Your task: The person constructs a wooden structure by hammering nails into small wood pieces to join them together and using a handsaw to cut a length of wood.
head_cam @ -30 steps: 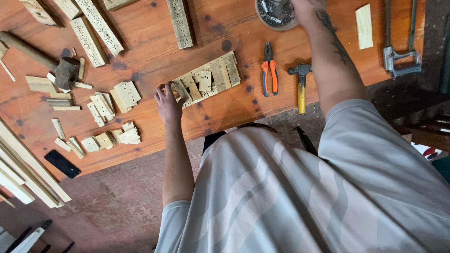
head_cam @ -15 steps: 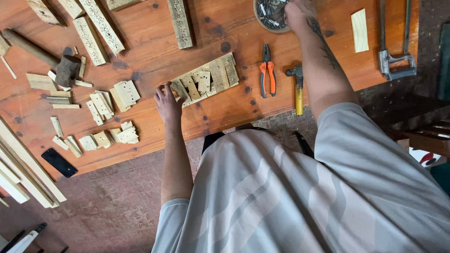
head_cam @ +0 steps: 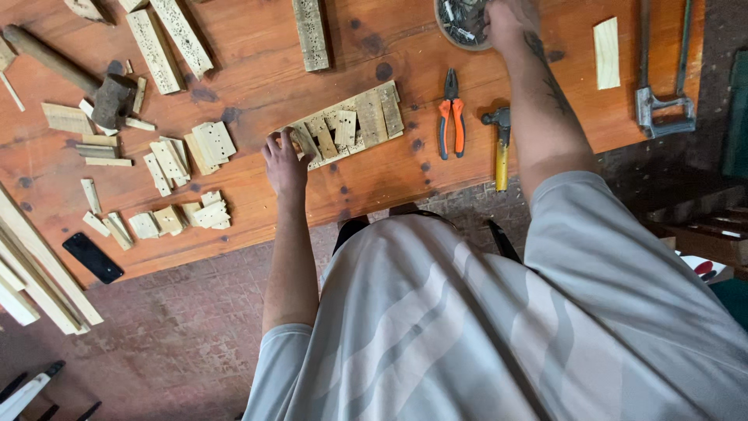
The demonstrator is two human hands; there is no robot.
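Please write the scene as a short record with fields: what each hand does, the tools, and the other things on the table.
left hand: left hand rests on the end of the wooden panel, fingers spread
right hand: right hand reaches into the round dish of small metal parts; grip hidden
tools: pliers with orange handles and hammer with yellow handle, side by side, right of the panel
far right: metal saw frame
left side: small wood offcuts, mallet, dark phone
surface: reddish wooden table
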